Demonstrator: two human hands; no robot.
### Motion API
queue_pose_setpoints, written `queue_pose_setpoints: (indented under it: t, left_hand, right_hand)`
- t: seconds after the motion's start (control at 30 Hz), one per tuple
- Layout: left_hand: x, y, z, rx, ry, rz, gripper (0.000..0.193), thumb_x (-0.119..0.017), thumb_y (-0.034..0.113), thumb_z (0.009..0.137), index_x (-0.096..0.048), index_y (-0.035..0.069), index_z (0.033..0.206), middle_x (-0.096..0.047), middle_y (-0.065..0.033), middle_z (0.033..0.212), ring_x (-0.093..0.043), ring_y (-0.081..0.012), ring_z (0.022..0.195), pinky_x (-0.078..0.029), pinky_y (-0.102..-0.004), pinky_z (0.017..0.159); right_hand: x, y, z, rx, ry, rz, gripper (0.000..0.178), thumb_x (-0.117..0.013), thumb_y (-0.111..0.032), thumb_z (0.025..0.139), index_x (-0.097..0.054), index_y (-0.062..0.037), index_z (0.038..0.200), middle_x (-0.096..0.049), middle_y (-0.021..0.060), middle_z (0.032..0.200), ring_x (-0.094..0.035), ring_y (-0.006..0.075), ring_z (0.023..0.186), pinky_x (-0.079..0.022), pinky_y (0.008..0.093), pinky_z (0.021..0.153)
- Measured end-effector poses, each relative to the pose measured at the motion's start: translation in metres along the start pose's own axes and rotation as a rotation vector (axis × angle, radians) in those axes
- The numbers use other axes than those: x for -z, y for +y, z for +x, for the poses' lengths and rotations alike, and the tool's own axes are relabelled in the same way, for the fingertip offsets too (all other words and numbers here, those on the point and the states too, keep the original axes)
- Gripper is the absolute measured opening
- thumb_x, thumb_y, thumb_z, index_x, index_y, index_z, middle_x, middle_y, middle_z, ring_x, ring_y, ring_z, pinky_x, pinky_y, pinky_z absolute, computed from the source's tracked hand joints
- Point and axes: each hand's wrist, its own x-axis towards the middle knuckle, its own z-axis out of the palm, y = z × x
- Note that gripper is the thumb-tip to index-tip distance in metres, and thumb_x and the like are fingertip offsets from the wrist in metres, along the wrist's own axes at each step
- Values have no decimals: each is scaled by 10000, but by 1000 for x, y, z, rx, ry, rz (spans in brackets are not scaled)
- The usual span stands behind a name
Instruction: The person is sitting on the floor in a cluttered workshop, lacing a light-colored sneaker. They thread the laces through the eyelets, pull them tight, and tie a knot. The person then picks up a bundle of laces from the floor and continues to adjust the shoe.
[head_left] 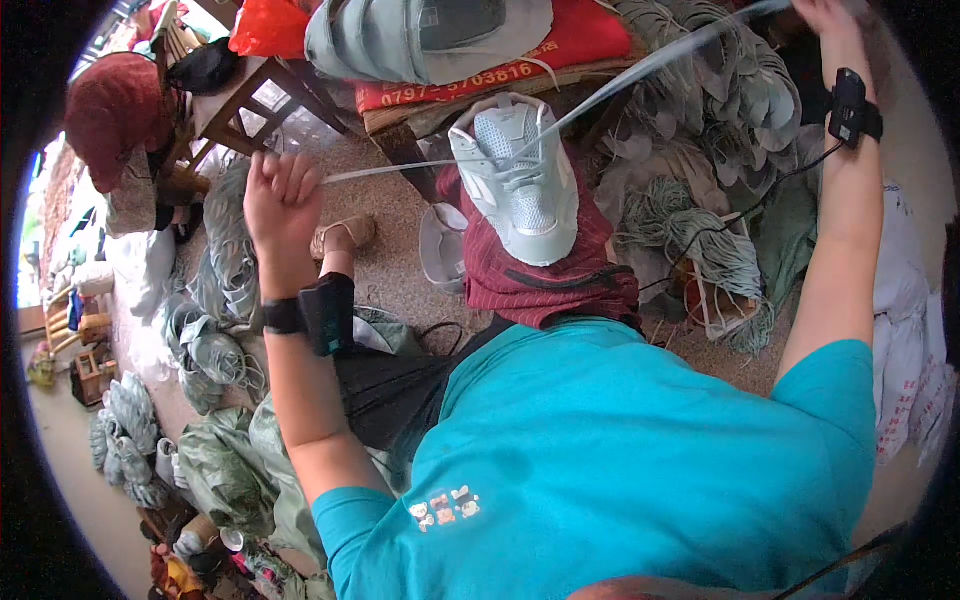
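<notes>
A white and pale grey sneaker (535,215) rests toe toward me on a dark red striped cloth (540,285) over my lap. Its light grey shoelace (640,72) is threaded through the eyelets, and both ends are drawn out to the sides. My left hand (283,190), closed in a fist, grips the end stretched to the left. High at the upper right, my right hand (826,16) is closed on the other end and partly cut off by the picture's edge. Both lengths look taut, and neither hand touches the shoe.
Beyond the sneaker, grey shoe uppers (420,40) lie on a red covering over a wooden bench. Bundled laces (715,255) fill a box at right, below hanging uppers (735,80). Green sacks (230,470) and more shoe pieces (210,350) cover the left floor.
</notes>
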Motion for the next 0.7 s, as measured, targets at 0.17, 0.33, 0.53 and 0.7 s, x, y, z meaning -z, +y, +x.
queue_pose_setpoints:
  t: [0.17,0.33,0.53,0.7]
  left_hand:
    - [104,43,-48,-106,569,16,396,-355,247,1051,-446,108,692,-270,30,519,-251,-112,456,-221,-274,434]
    - [150,43,-67,-290,981,582,274,-389,263,1032,-556,48,1068,-422,33,606,-341,-98,461,-273,-274,417]
    - [95,-62,-43,-551,204,1991,239,-469,97,956,-653,12,1081,-600,-76,817,-541,-159,708,-467,-285,663]
    - [-9,-155,-38,-221,97,1068,242,-470,190,1050,-644,23,1035,-610,0,814,-496,-59,655,-425,-224,590]
  right_hand:
    - [135,78,-96,-53,408,-884,231,-541,-191,942,-675,-41,1056,-685,101,946,-605,214,793,-465,373,720]
    - [85,204,-159,-488,104,-694,374,-585,-144,907,-581,69,1215,-710,103,945,-620,152,778,-466,280,691]
    - [-81,228,-252,-435,-453,-419,195,-555,-143,979,-594,10,1092,-673,84,878,-638,135,774,-509,256,725]
    - [-131,219,-282,-539,-524,-519,112,-578,-159,972,-639,-66,966,-610,-33,826,-543,46,738,-454,208,671]
